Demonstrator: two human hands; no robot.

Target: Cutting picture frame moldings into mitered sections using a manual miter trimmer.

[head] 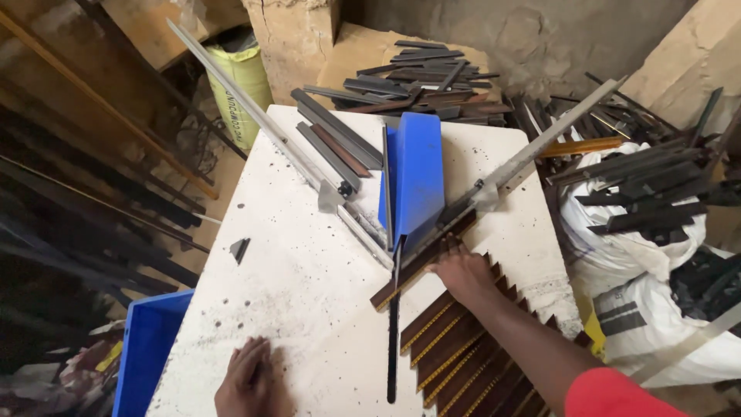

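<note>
Right hand [463, 272] rests on a brown gold-edged moulding strip [421, 262] lying against the angled metal fence [532, 154]. Behind the grip stands the blue saw guard [419, 174]; nearer than it lies a row of cut brown moulding pieces [463, 355]. Left hand [245, 378] lies flat on the white speckled table [309, 262], well left.

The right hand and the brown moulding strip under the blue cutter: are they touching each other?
Touching. The head view shows the right hand pressing its fingers flat on the brown moulding strip, with no gap between them.
</note>
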